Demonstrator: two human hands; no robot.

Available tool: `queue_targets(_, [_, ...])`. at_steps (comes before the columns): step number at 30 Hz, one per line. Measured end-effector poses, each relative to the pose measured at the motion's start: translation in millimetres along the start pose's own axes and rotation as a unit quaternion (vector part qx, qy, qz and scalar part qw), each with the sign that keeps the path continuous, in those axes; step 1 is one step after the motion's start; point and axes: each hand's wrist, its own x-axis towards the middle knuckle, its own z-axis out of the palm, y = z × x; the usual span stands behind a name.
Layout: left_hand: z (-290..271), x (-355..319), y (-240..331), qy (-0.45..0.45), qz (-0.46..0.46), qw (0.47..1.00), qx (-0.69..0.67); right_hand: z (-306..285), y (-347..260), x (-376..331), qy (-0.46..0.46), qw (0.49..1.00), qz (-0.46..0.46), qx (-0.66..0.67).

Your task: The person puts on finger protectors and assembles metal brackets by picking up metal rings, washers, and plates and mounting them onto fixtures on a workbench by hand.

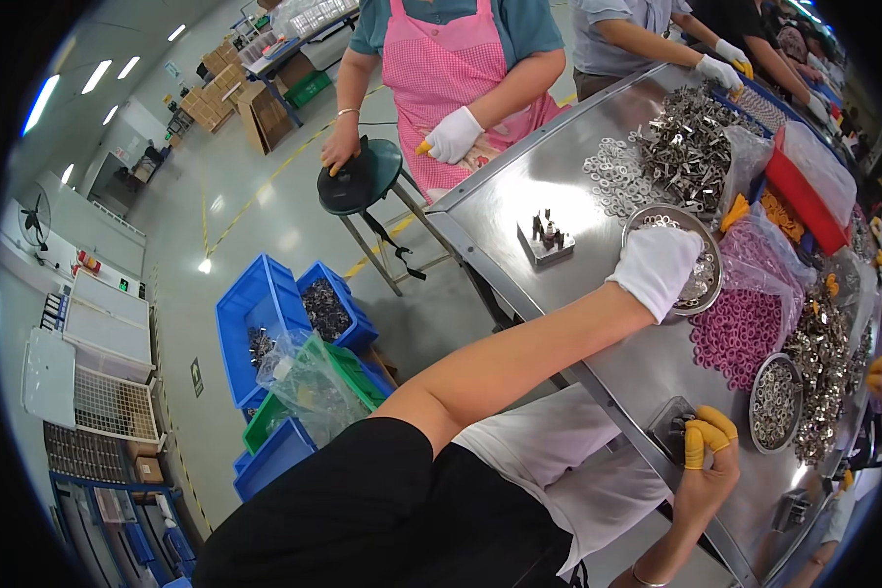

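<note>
My left hand, in a white glove, reaches over the table into a round metal bowl of small shiny rings. Its fingers point down into the bowl and are hidden by the glove's back. My right hand is bare apart from yellow finger covers. Its bent fingers close against a small metal fixture with dark parts on top, at the table's near edge. Beyond the bowl lies a pile of flat rings. Pink rings are heaped to the right of the bowl.
A second fixture stands on the metal table. A bowl of rings, metal clips and a red bin crowd the right. Across stands a person in a pink apron by a stool. Blue crates sit at left.
</note>
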Motion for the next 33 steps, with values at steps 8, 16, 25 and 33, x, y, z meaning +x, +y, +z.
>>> queue_targets(8, [-9, -11, -19, 0.083, 0.014, 0.992, -0.099, -12, -7, 7, 0.015, 0.993, 0.107, 0.054])
queue_targets(16, [-5, -21, -25, 0.023, -0.054, 0.978, -0.201, -17, 6, 9, 0.008, 0.990, 0.106, 0.098])
queue_targets(25, [-6, -12, 0, 0.046, -0.062, 0.991, -0.112, -23, 4, 25, -0.046, 0.990, 0.116, -0.062])
queue_targets(33, [-26, -14, -14, 0.015, -0.088, 0.969, -0.231, -12, 36, 30, 0.025, 0.893, -0.033, -0.449])
